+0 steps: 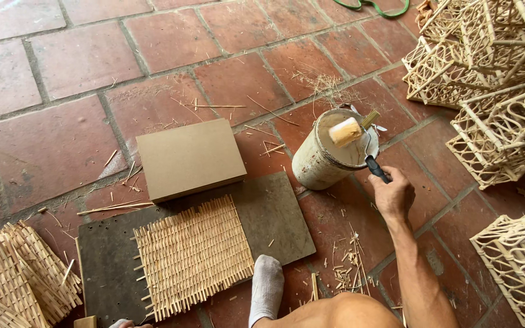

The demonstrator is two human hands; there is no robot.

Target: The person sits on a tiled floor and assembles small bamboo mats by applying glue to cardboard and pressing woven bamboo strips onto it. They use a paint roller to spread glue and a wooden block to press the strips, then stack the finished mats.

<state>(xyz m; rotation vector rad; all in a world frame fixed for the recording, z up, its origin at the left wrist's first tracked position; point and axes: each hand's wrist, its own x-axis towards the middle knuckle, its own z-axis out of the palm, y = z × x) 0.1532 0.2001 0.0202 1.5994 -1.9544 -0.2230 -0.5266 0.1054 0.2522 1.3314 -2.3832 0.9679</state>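
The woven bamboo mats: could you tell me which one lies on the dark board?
The single woven mat in the middle lies on the dark board; the others are stacked on bare tiles at left.

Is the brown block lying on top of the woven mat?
No. The brown block sits behind the woven mat, at the far edge of the dark board, leaving the mat uncovered.

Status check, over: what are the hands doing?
Right hand grips small paint roller over dirty white bucket. Left hand out of view. Woven bamboo mat untouched.
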